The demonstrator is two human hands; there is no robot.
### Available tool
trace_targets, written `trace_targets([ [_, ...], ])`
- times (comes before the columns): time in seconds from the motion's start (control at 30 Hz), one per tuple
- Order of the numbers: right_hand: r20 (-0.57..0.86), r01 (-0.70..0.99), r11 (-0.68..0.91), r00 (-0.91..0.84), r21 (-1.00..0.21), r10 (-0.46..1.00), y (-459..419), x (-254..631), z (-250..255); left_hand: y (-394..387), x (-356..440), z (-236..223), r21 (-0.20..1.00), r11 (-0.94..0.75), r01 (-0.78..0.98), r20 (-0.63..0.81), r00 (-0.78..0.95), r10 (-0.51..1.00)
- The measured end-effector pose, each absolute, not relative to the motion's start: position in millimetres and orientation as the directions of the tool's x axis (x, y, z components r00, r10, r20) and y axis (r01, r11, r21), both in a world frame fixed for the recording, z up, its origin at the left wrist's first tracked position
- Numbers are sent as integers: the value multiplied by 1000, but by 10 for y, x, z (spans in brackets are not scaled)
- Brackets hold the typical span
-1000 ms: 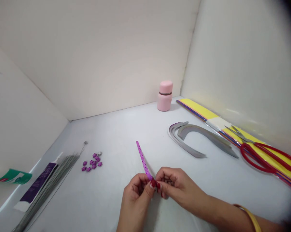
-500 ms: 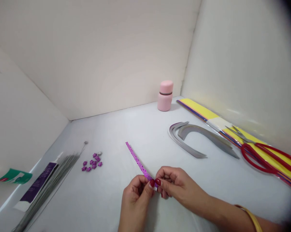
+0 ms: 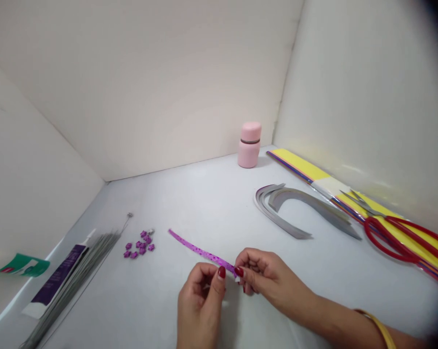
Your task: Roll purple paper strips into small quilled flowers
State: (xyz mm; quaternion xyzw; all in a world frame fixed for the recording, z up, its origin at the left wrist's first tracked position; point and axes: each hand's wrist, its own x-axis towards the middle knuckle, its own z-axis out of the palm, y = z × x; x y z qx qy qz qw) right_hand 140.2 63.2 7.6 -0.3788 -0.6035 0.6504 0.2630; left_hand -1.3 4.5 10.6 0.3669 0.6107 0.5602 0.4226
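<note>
A narrow purple glitter paper strip stretches leftward over the white table from my fingertips. My right hand pinches its near end between thumb and forefinger. My left hand sits just left of that pinch, fingers curled, its thumb tip close beside or touching the strip. A small heap of folded purple paper stars lies to the left of the strip's free end.
A pink bottle stands at the back. Curved grey paper strips lie to the right, then red-handled scissors on a pack of coloured strips. At left lie thin wires, a purple tube and a green-labelled tube.
The strip's free end has swung from pointing away and up to lying low toward the left. My left thumb has drawn slightly back from the pinch.
</note>
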Motion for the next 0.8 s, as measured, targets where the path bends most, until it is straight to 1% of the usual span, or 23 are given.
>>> trace_targets([
  [0.03,-159,130,-102,-578,-986,800,635,1407,84,37,-17,119,996,6,94,35,-436,899],
  [0.07,-139,145,-65,-586,-987,799,636,1412,92,33,-24,124,971,-95,221,187,-445,876],
  [0.1,-119,161,-26,-598,-987,793,634,1417,99,35,-33,122,921,-187,340,324,-408,853],
  [0.13,-98,174,12,-610,-985,786,630,1421,103,41,-44,113,861,-257,439,423,-338,841],
  [0.17,-82,186,45,-620,-982,780,624,1423,106,49,-56,102,808,-292,512,467,-255,846],
  [0.2,-72,194,65,-624,-979,778,618,1423,106,58,-68,90,772,-294,564,462,-181,868],
  [0.27,-72,168,39,-609,-985,790,611,1418,100,71,-87,81,751,-256,609,399,-110,910],
  [0.33,-103,86,-65,-579,-994,809,610,1405,90,71,-95,101,801,-197,566,336,-152,930],
  [0.4,-148,20,-167,-571,-986,807,613,1391,80,61,-94,136,889,-108,444,237,-246,940],
  [0.43,-171,7,-205,-580,-979,796,615,1385,76,56,-91,151,931,-50,361,158,-277,948],
  [0.5,-202,8,-248,-601,-969,773,617,1377,68,50,-86,160,977,75,200,-18,-272,962],
  [0.57,-211,-3,-267,-605,-964,768,617,1372,66,53,-86,141,985,149,91,-126,-224,966],
  [0.67,-223,-7,-286,-605,-958,764,611,1365,75,70,-96,106,984,174,-26,-176,-164,971],
  [0.8,-240,-24,-322,-616,-946,751,596,1351,99,96,-98,128,958,232,-170,-256,-134,957],
])
